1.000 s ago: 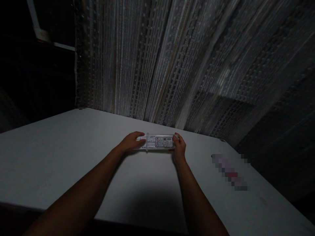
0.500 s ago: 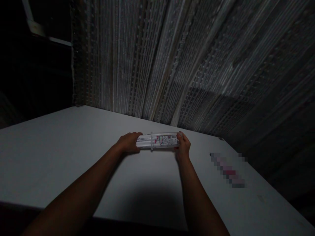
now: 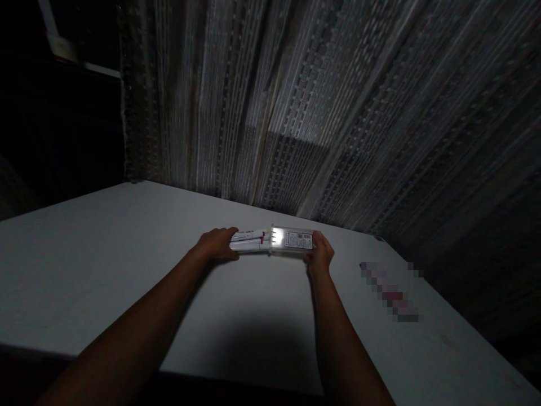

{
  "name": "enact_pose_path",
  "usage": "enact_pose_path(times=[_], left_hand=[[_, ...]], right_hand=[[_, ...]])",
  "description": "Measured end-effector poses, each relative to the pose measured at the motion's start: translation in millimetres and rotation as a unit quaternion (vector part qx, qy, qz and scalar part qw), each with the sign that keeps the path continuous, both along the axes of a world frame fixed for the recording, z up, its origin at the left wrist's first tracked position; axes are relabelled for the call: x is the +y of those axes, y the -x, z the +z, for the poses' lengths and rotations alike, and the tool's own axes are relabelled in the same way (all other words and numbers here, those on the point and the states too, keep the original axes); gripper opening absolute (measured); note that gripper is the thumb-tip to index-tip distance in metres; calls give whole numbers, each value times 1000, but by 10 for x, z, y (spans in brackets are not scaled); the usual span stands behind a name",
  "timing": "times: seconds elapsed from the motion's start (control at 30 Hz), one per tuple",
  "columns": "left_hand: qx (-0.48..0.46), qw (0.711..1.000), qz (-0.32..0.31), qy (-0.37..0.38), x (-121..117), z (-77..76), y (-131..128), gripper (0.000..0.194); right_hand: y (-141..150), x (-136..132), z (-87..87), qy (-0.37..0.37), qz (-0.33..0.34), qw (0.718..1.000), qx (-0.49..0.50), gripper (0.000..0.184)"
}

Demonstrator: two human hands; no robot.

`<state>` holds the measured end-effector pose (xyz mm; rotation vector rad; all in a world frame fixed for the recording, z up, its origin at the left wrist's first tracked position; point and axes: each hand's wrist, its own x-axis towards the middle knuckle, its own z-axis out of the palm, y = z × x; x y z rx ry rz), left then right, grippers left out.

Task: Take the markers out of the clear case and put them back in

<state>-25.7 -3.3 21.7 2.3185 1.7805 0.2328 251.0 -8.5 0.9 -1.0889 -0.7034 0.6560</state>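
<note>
My left hand (image 3: 217,243) is closed around a bundle of white marker pens (image 3: 249,242), which lie sideways with pink and yellow bits at their right ends. Those ends meet the open mouth of a clear plastic case (image 3: 279,239); whether the tips are still inside it I cannot tell. A printed label with a barcode is on the case, and a bright glare shows near its mouth. My right hand (image 3: 320,252) grips the far right end of the case. Both hands are low over the white table, and their fingertips are partly hidden.
The white table (image 3: 105,270) stretches under both hands. At its right lies a long, blurred-out object (image 3: 391,293) with a pinkish middle. Behind the far edge hangs a striped, pleated curtain (image 3: 236,113). The room is dim.
My right hand has drawn the clear case a little to the right, so more of the marker pens shows. My left hand has shifted slightly left with the pens.
</note>
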Motion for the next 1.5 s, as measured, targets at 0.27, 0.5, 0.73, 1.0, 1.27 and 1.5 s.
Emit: enact_pose_path(times=[0.27, 0.5, 0.73, 1.0, 1.27, 1.5], left_hand=[[0, 999, -31, -8, -19, -58, -83, 95], [-11, 999, -50, -8, -32, -82, -131, 94], [-2, 1000, -6, -11, 21, -58, -64, 85], [-4, 1000, -2, -3, 30, -74, -13, 87], [-4, 1000, -16, 7, -7, -89, -58, 99], [11, 1000, -29, -4, -102, -58, -164, 98]], right_hand=[[31, 14, -20, 12, 1, 1000, -17, 62], [28, 22, -7, 5, 13, 1000, -11, 63], [-119, 27, -1, 16, -92, 995, 24, 65], [-308, 145, -83, -6, -167, 985, 45, 51], [-184, 41, 44, 18, -196, 979, 52, 53], [8, 29, 62, 40, -37, 992, 114, 46]])
